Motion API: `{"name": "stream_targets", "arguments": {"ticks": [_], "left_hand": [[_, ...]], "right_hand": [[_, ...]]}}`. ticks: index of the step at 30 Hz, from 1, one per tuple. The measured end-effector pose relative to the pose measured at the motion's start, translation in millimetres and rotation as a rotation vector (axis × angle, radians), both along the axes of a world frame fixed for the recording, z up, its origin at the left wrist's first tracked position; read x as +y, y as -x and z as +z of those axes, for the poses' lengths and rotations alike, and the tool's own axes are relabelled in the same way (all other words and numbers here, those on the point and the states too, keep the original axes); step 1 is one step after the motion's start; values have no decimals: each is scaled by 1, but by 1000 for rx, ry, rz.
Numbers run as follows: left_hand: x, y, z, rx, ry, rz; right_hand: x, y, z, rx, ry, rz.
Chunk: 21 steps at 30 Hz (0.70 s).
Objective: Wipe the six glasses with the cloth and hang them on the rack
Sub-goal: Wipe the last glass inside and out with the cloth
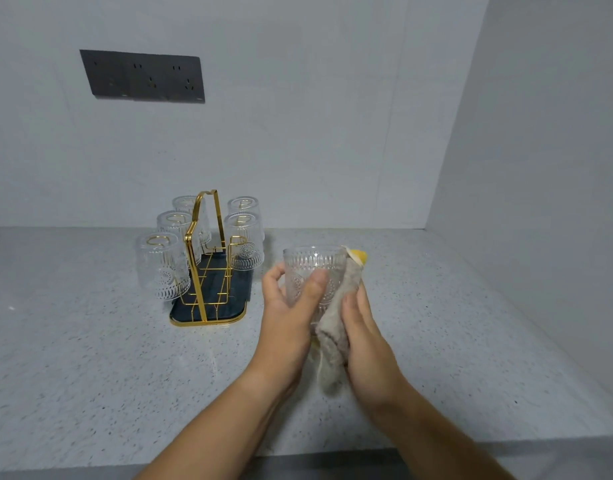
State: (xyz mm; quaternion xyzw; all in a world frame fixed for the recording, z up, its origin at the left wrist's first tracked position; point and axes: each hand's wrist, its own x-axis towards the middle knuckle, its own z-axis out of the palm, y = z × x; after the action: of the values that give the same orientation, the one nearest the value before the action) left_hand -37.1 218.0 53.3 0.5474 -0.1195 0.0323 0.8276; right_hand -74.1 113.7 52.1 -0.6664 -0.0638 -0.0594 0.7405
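Last wipe, I judge: left hand (291,306) fingers grip the clear embossed glass (313,271); right hand (362,327) fingers press the beige cloth (336,317) on it; next, invert onto the gold wire rack (208,261) at ten o'clock.

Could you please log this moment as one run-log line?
rack: five glasses hung | left hand: holds sixth glass | right hand: cloth wiping it
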Motion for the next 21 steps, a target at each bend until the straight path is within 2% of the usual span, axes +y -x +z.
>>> {"name": "stream_targets", "arguments": {"ticks": [3, 6, 9, 13, 15, 18, 21], "left_hand": [[0, -1, 5, 18, -45, -33], [-5, 2, 4, 92, 3, -55], [-10, 8, 4, 182, 52, -113], [-2, -2, 8, 162, 119, -117], [3, -4, 7, 109, 22, -105], [1, -3, -4, -1, -242, 9], [-4, 4, -4, -39, -375, 123]], "right_hand": [[2, 9, -3, -12, 45, -42], [-5, -1, 14, -32, 92, -58], [-19, -22, 29, -15, 10, -147], [-4, -8, 21, 25, 56, -115], [1, 2, 7, 8, 90, -99], [-1, 3, 1, 26, 74, -107], [2, 6, 1, 7, 120, -113]]}}
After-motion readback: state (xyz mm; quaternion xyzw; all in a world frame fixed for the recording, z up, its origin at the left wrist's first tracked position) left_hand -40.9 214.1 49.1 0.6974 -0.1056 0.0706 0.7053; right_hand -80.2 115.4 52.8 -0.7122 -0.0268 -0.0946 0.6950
